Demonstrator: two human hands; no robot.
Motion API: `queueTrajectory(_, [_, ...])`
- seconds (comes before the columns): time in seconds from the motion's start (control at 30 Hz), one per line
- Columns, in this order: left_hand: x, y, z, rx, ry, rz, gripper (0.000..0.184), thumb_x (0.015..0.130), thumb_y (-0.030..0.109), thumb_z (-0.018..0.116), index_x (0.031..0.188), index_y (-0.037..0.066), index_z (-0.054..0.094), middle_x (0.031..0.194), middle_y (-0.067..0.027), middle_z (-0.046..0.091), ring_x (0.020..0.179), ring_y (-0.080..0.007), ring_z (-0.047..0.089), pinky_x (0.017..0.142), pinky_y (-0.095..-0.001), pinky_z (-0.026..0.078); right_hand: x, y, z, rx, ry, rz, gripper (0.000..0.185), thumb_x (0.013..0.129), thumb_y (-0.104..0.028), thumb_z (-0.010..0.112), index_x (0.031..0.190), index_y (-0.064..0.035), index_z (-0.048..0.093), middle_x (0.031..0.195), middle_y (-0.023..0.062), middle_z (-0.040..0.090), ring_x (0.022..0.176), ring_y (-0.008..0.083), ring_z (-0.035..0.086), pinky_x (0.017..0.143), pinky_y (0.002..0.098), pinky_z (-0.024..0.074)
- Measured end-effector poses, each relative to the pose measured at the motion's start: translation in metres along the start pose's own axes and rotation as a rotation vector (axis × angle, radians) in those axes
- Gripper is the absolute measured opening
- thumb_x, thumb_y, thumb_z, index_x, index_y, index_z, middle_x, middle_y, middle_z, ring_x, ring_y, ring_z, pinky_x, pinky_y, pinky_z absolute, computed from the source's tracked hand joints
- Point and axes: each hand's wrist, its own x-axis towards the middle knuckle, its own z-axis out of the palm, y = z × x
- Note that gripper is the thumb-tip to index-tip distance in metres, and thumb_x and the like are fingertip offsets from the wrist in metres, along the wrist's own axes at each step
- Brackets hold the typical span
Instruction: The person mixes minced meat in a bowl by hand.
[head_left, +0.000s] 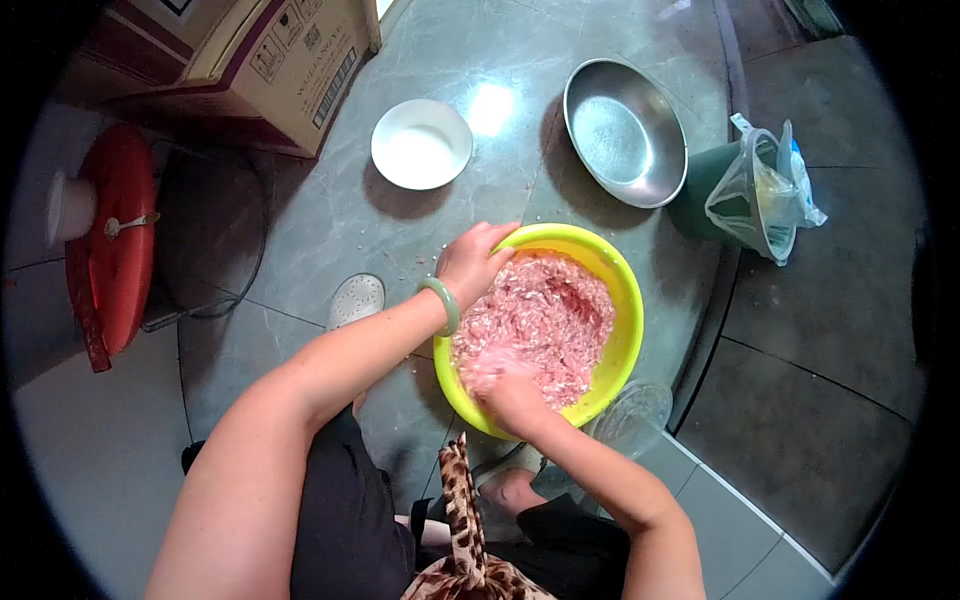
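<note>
A bright yellow-green plastic basin (632, 330) stands on the floor between my feet, holding a large mass of pink minced meat (550, 315) with pale bits through it. My left hand (472, 262), with a pale green bangle at the wrist, grips the basin's upper left rim. Pressed into the near left part of the mince is my right hand (512, 398). Its fingers are smeared by motion and partly covered by meat, so their pose does not show.
Beyond the basin sit a white bowl (422, 145) and a tilted-looking steel basin (625, 130). A green bin (712, 190) with a plastic bag stands right. At left are a red stool (125, 265) and cardboard boxes (310, 85). A clear plastic container (640, 415) lies near my right forearm.
</note>
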Motion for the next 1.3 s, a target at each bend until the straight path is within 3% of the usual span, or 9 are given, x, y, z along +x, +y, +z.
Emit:
queueTrajectory(0.27, [-0.003, -0.001, -0.002, -0.026, 0.023, 0.009, 0.039, 0.085, 0.018, 0.061, 0.123, 0.013, 0.060, 0.093, -0.0134, 0.058, 0.086, -0.0303, 0.058, 0.077, -0.0383, 0.046, 0.024, 0.069, -0.038, -0.277, 0.674, 0.013, 0.029, 0.079, -0.020, 0.058, 0.105, -0.0090, 0.064, 0.102, 0.0225, 0.064, 0.101, 0.0334, 0.060, 0.088, 0.0488, 0.0454])
queueTrajectory(0.4, [-0.003, 0.002, -0.002, -0.013, 0.031, 0.008, 0.038, 0.085, 0.016, 0.060, 0.123, 0.013, 0.060, 0.094, -0.0132, 0.058, 0.087, -0.0309, 0.058, 0.077, -0.0384, 0.047, -0.008, 0.059, -0.003, -0.145, -0.213, 0.435, 0.047, 0.081, -0.038, 0.061, 0.118, -0.0080, 0.060, 0.114, 0.0211, 0.062, 0.110, 0.0328, 0.057, 0.096, 0.0501, 0.0411])
queueTrajectory(0.47, [-0.003, 0.000, 0.000, -0.017, 0.033, 0.005, 0.038, 0.085, 0.016, 0.060, 0.123, 0.013, 0.060, 0.094, -0.0134, 0.058, 0.087, -0.0312, 0.058, 0.077, -0.0385, 0.047, -0.008, 0.020, 0.008, -0.416, 0.034, 0.000, 0.033, 0.080, -0.025, 0.058, 0.102, -0.0010, 0.066, 0.099, 0.0250, 0.065, 0.094, 0.0393, 0.063, 0.081, 0.0468, 0.0510])
queueTrajectory(0.67, [0.000, -0.006, 0.003, -0.029, 0.036, 0.031, 0.038, 0.085, 0.016, 0.061, 0.122, 0.014, 0.060, 0.094, -0.0140, 0.058, 0.087, -0.0322, 0.059, 0.078, -0.0393, 0.047, 0.067, 0.028, -0.067, -0.476, 0.128, -0.016, 0.014, 0.076, -0.013, 0.057, 0.081, -0.0082, 0.069, 0.071, 0.0122, 0.065, 0.063, 0.0277, 0.065, 0.057, 0.0393, 0.0529])
queueTrajectory(0.73, [0.000, -0.006, 0.002, -0.027, 0.054, 0.059, 0.037, 0.085, 0.016, 0.061, 0.122, 0.014, 0.060, 0.094, -0.0141, 0.058, 0.087, -0.0322, 0.059, 0.078, -0.0395, 0.047, 0.049, 0.072, -0.066, -0.299, 0.551, -0.051, 0.020, 0.085, -0.023, 0.055, 0.098, -0.0193, 0.069, 0.083, 0.0075, 0.065, 0.077, 0.0291, 0.065, 0.072, 0.0427, 0.0515])
queueTrajectory(0.87, [0.000, 0.000, -0.001, -0.050, 0.045, 0.021, 0.037, 0.085, 0.017, 0.061, 0.122, 0.013, 0.060, 0.093, -0.0147, 0.059, 0.086, -0.0330, 0.059, 0.077, -0.0401, 0.047, -0.006, 0.092, 0.003, -0.299, 0.487, 0.341, 0.051, 0.086, -0.031, 0.055, 0.136, -0.0230, 0.047, 0.142, 0.0176, 0.041, 0.128, 0.0379, 0.040, 0.106, 0.0469, 0.0328])
queueTrajectory(1.03, [0.001, 0.000, 0.001, 0.003, 0.049, 0.015, 0.037, 0.085, 0.017, 0.061, 0.122, 0.013, 0.061, 0.093, -0.0144, 0.059, 0.085, -0.0328, 0.059, 0.077, -0.0402, 0.047, 0.012, 0.004, -0.010, -0.115, 0.028, -0.095, 0.038, 0.077, -0.019, 0.057, 0.113, -0.0134, 0.062, 0.105, 0.0254, 0.061, 0.096, 0.0433, 0.058, 0.089, 0.0491, 0.0452])
queueTrajectory(1.13, [-0.001, -0.004, 0.003, -0.008, 0.033, 0.013, 0.037, 0.085, 0.017, 0.061, 0.121, 0.013, 0.061, 0.093, -0.0138, 0.059, 0.086, -0.0323, 0.059, 0.078, -0.0401, 0.047, 0.068, -0.002, -0.069, -0.313, -0.168, 0.104, 0.023, 0.072, -0.019, 0.062, 0.090, -0.0044, 0.067, 0.088, 0.0190, 0.066, 0.083, 0.0334, 0.064, 0.074, 0.0432, 0.0526])
queueTrajectory(1.3, [0.001, -0.002, 0.002, -0.030, 0.033, 0.017, 0.037, 0.085, 0.016, 0.061, 0.121, 0.012, 0.061, 0.093, -0.0141, 0.059, 0.086, -0.0320, 0.059, 0.077, -0.0393, 0.047, 0.025, 0.092, -0.040, -0.276, 0.347, 0.205, 0.045, 0.086, -0.032, 0.055, 0.129, -0.0177, 0.055, 0.128, 0.0178, 0.052, 0.116, 0.0359, 0.048, 0.098, 0.0512, 0.0373])
